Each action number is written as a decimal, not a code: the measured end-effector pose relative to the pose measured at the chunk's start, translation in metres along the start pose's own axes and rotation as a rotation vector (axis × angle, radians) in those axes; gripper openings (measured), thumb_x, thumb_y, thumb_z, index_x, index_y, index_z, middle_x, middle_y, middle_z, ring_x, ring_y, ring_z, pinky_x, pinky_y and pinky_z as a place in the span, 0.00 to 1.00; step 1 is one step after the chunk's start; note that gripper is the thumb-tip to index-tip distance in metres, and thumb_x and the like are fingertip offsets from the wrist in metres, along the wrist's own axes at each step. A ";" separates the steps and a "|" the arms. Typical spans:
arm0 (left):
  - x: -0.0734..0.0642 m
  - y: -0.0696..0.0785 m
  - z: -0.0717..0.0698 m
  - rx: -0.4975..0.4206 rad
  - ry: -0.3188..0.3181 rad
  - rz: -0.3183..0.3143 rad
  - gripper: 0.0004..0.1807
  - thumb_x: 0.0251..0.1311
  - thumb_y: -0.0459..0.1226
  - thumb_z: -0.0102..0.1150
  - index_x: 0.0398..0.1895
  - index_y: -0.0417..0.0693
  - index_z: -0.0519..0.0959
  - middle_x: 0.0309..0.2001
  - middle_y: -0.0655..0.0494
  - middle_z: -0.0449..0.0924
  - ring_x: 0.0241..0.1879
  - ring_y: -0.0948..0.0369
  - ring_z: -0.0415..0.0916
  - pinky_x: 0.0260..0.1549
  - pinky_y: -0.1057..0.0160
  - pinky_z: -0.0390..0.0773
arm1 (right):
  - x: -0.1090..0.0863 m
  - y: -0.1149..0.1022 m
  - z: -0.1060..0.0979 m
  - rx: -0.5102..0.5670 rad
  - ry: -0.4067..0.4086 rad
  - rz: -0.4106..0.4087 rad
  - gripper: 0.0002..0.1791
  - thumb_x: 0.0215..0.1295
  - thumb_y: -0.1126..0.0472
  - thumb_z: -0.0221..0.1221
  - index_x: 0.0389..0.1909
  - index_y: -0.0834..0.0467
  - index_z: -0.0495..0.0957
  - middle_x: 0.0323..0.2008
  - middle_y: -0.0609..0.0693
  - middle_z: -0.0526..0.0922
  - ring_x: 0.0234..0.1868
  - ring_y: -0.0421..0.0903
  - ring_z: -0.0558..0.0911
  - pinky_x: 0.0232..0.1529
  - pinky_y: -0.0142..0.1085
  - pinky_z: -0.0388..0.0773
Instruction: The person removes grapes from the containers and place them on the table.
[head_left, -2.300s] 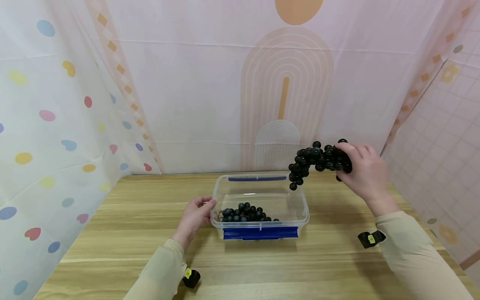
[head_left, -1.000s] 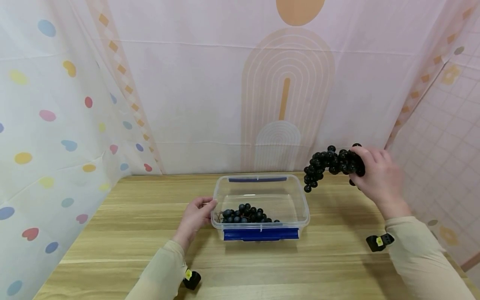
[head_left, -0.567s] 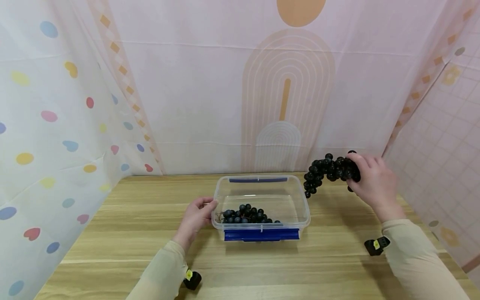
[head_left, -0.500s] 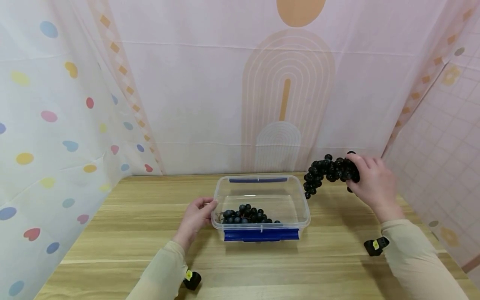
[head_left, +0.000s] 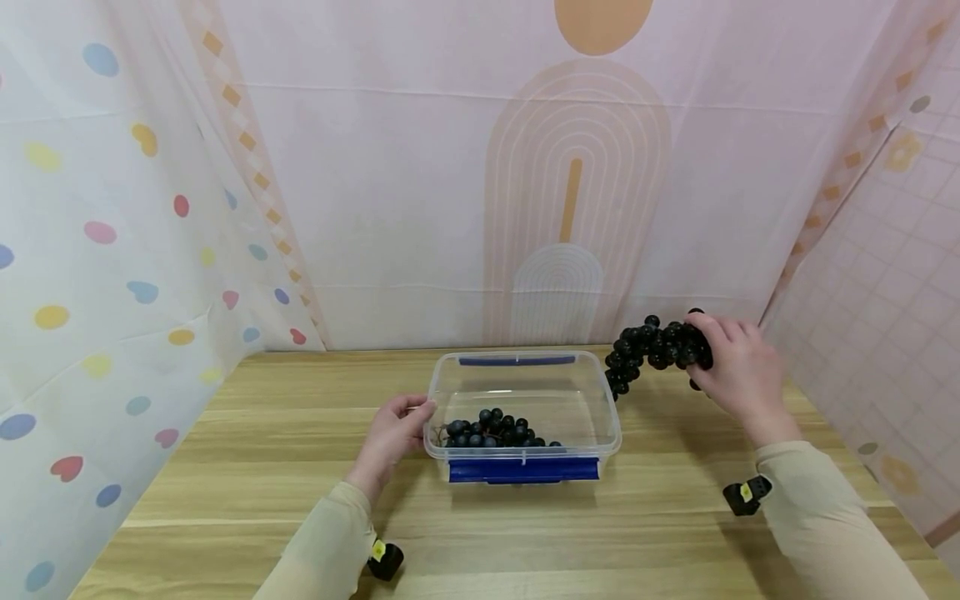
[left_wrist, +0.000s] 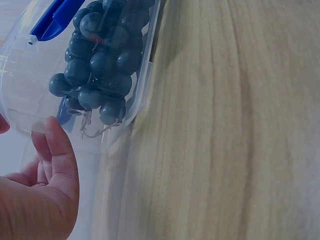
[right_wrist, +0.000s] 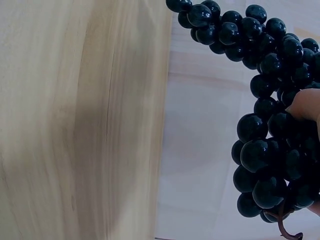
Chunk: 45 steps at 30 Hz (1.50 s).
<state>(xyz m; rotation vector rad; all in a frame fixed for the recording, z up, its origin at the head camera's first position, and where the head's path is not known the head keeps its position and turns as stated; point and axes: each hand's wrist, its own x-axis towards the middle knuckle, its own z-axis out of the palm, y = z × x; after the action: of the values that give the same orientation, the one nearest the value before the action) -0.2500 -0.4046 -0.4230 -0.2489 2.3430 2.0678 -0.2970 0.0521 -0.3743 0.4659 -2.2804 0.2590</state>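
A clear plastic food container (head_left: 558, 400) with blue clips (head_left: 517, 469) stands on the table, with one bunch of dark grapes (head_left: 495, 429) lying along its near side. At the container's left end, my left hand (head_left: 396, 429) pinches the rim between thumb and fingers. In the left wrist view the fingertips (left_wrist: 52, 125) meet the transparent wall close to the grape stem. My right hand (head_left: 738, 362) grips a second bunch of black grapes (head_left: 656, 346) by its right end, off the table. The bunch's drooping left end passes behind the container's right rim in the head view.
The wooden table (head_left: 300, 500) ends at a pale patterned curtain (head_left: 405, 208) along the back. More printed cloth (head_left: 877, 292) closes off the right side. A small black wrist camera (head_left: 746, 496) hangs under the right sleeve.
The right hand carried its grape bunch from over the container's right end out to the right, then lowered it and came slightly back left. Left hand, container and inside grapes stay put.
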 end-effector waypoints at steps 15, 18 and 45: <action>0.000 0.001 -0.001 0.004 -0.004 -0.007 0.21 0.70 0.38 0.57 0.58 0.31 0.72 0.44 0.40 0.76 0.31 0.60 0.76 0.31 0.64 0.79 | -0.007 -0.001 0.009 -0.001 -0.035 -0.012 0.43 0.37 0.68 0.76 0.60 0.52 0.72 0.46 0.61 0.81 0.44 0.65 0.77 0.29 0.59 0.75; 0.000 0.001 -0.001 0.011 -0.004 -0.010 0.21 0.70 0.38 0.57 0.59 0.31 0.72 0.45 0.39 0.76 0.32 0.60 0.77 0.31 0.63 0.80 | -0.008 0.000 0.009 -0.003 -0.041 -0.007 0.43 0.37 0.68 0.76 0.59 0.52 0.72 0.45 0.62 0.81 0.44 0.66 0.77 0.28 0.59 0.75; 0.002 -0.001 -0.002 0.010 -0.004 -0.005 0.21 0.69 0.38 0.57 0.58 0.30 0.72 0.45 0.37 0.77 0.32 0.60 0.78 0.31 0.63 0.80 | -0.026 0.021 0.012 -0.012 -0.130 -0.019 0.44 0.34 0.70 0.76 0.59 0.54 0.71 0.47 0.63 0.80 0.49 0.66 0.74 0.38 0.61 0.74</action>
<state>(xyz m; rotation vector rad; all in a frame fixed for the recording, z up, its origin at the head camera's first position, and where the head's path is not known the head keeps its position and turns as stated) -0.2516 -0.4066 -0.4239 -0.2500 2.3477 2.0522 -0.2968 0.0736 -0.4028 0.5112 -2.4017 0.2113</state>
